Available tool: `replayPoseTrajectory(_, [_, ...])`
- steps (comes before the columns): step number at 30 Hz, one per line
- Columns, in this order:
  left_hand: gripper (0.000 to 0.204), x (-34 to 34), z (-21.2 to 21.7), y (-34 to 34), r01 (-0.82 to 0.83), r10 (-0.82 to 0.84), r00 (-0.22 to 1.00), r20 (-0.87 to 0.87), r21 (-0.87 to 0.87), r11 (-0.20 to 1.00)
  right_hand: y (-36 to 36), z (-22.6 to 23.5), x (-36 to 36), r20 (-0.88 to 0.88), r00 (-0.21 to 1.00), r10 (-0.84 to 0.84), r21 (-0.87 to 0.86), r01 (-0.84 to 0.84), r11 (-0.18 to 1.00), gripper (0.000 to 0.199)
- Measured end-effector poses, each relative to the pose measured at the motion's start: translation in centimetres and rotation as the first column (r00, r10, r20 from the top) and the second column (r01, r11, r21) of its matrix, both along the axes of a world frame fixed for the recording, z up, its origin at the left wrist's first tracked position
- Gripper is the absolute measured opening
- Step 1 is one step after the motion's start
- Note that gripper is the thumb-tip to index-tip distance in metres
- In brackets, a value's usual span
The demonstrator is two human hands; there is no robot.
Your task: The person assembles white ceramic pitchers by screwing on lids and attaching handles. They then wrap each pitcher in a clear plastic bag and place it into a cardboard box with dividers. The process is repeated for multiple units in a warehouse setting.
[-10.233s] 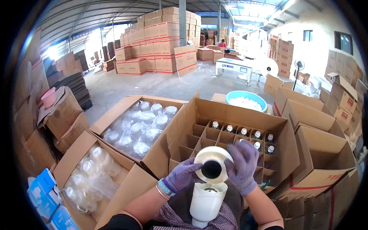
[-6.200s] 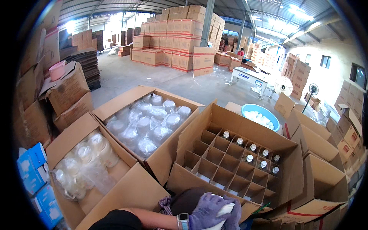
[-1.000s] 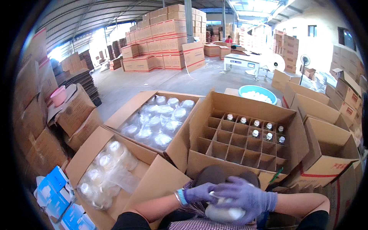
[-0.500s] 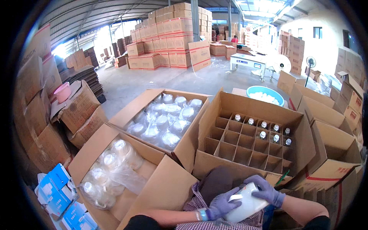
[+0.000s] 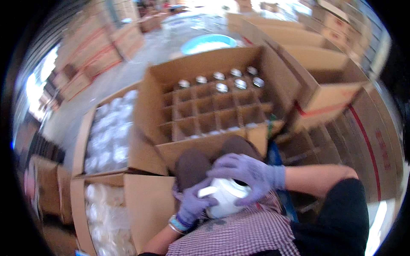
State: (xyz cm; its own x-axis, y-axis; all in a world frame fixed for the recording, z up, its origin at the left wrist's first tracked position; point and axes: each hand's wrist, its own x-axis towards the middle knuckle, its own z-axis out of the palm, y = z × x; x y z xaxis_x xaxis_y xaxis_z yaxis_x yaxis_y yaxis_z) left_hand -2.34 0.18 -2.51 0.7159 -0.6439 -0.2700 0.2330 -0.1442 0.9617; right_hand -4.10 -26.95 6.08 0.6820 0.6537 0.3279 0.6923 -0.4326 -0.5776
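Observation:
A white jug with a handle (image 5: 224, 197) rests in my lap against a checked apron, a dark round patch showing near its top. My left hand (image 5: 194, 204), in a purple-grey glove, is closed round its handle side. From the other side my right hand (image 5: 252, 177), gloved alike, curves over the jug's top with its fingers against it. Right beyond my knees stands an open carton with cardboard dividers (image 5: 205, 138); several clear bottles with silvery-white caps (image 5: 221, 87) stand in its far cells. Motion blurs fine detail.
At left are a carton of plastic-wrapped clear containers (image 5: 112, 132) and a carton of bagged whitish jugs (image 5: 102, 213). Open empty cartons (image 5: 316, 68) line the right. A blue basin (image 5: 209, 42) of white pieces sits beyond the divided carton.
My view has swung right and down, so the cartons sit further left. The jug has been turned, showing a dark patch at its top, and my right hand now arches over it.

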Motion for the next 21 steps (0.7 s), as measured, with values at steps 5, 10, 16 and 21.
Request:
replayPoseTrajectory(5, [0.075, 0.4, 2.3, -2.4, -0.119, 0.112, 0.992, -0.054, -0.139, 0.983, -3.6, -1.9, 1.6, 0.001, 0.993, -0.116, 0.212, 0.113, 0.971, 0.074])
replayPoseTrajectory(10, [0.066, 1.1, 0.3, -1.1, -0.330, 0.331, 0.944, 0.018, -0.014, 0.944, -17.1, -8.1, 7.8, -0.059, 0.137, -0.989, -0.333, 0.931, 0.149, 0.062])
replayPoseTrajectory(16, [0.059, 0.3, 1.5, -0.1, -0.394, 0.386, 0.909, -0.155, -0.026, 0.919, -19.8, -19.2, 7.9, -0.153, 0.138, -0.979, -0.414, 0.890, 0.190, 0.064])
replayPoseTrajectory(21, [0.058, 1.8, 2.2, 1.1, -0.213, 0.209, 0.969, -0.128, -0.017, 0.977, -19.8, -17.7, 5.3, -0.647, 0.314, -0.694, 0.326, 0.938, 0.120, 0.034])
